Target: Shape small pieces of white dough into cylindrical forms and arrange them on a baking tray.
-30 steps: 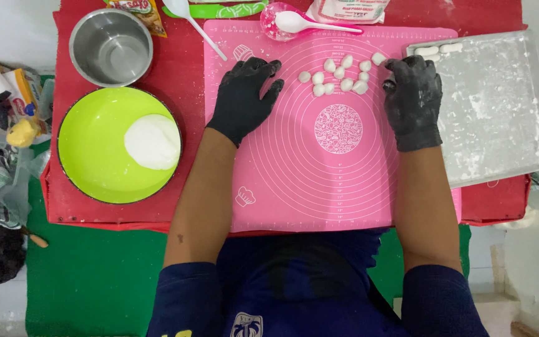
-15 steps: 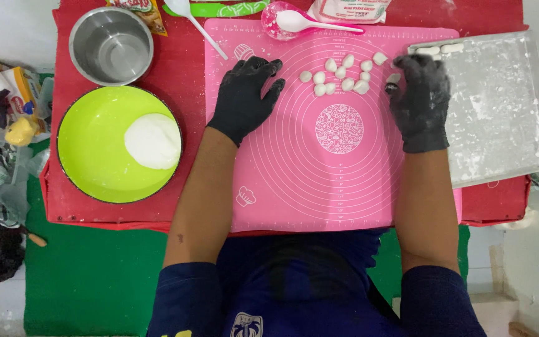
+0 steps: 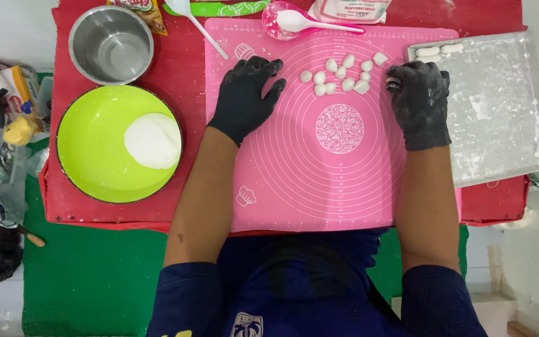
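Observation:
Both my hands wear black gloves dusted with flour. My left hand [image 3: 244, 97] lies flat on the pink silicone mat [image 3: 319, 187], fingers spread, holding nothing. Several small white dough pieces [image 3: 344, 75] sit in a cluster on the mat between my hands. My right hand [image 3: 419, 103] rests at the mat's right edge, just right of the cluster, with its fingers curled down. Anything under those fingers is hidden. Beside that hand lies a floured metal tray [image 3: 500, 118] with a few shaped dough pieces [image 3: 438, 51] in its far left corner.
A lime-green plate [image 3: 88, 143] with a white dough lump [image 3: 153, 140] sits at the left, a steel bowl [image 3: 111, 43] behind it. A white spoon [image 3: 301, 22] lies on a small pink dish at the back. The red table ends near my body.
My right hand has gone from lying flat to curling its fingers, and has shifted slightly toward the dough cluster. My left hand has stayed in place.

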